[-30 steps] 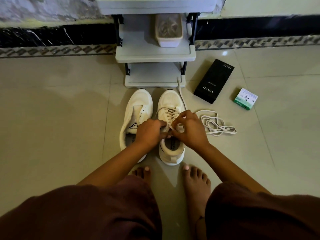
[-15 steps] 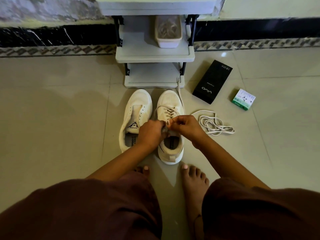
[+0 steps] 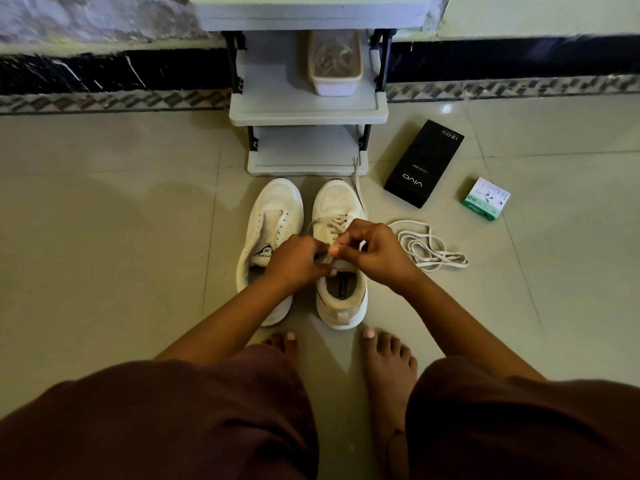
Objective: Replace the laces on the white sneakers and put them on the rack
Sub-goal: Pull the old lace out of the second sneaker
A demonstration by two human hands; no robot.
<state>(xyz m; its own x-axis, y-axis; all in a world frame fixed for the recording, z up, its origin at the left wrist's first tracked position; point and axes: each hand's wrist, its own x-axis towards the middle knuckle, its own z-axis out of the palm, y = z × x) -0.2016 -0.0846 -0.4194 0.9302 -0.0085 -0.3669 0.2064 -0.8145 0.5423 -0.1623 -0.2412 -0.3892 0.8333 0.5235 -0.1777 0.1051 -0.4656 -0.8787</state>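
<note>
Two white sneakers stand side by side on the floor, toes toward the rack (image 3: 308, 109). The left sneaker (image 3: 273, 216) has bare eyelets and no lace. The right sneaker (image 3: 337, 202) carries a lace (image 3: 332, 223) through its lower eyelets, with one end trailing past the toe to the rack's foot. My left hand (image 3: 298, 261) pinches the lace at the top of the right sneaker's tongue. My right hand (image 3: 375, 251) pinches the same lace just across from it. A loose white lace (image 3: 426, 245) lies coiled on the floor to the right.
A clear plastic tub (image 3: 334, 64) sits on the rack's middle shelf. A black phone box (image 3: 424, 162) and a small green-and-white box (image 3: 486, 199) lie on the tiles to the right. My bare feet (image 3: 384, 358) stand behind the sneakers.
Both hands stay at the right sneaker's upper eyelets. My right hand has shifted slightly, its fingers reworking the lace; the loop on the left side looks a little tighter.
</note>
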